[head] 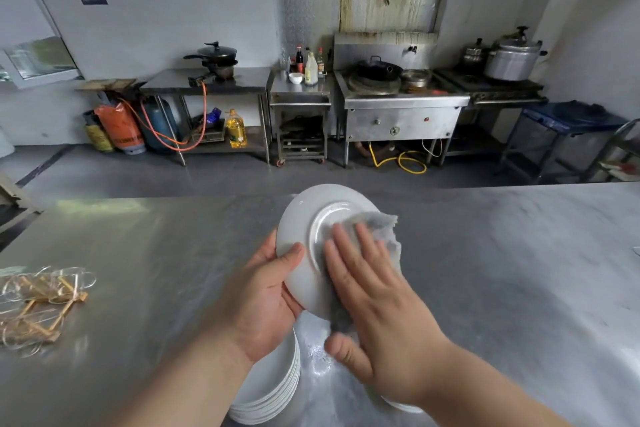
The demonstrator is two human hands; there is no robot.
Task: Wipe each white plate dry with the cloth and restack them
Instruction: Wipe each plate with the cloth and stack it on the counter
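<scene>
White plate (304, 218) held tilted above the worktop (502, 270), underside toward the camera.
The left hand (266, 291) grips the plate's lower-left rim, thumb curled onto the underside. The right hand (374, 298), fingers straight and flat, presses the grey cloth (384, 225) against the foot ring and right side of the plate. A stack of white plates (273, 388) rests on the worktop directly below the left hand.
</scene>
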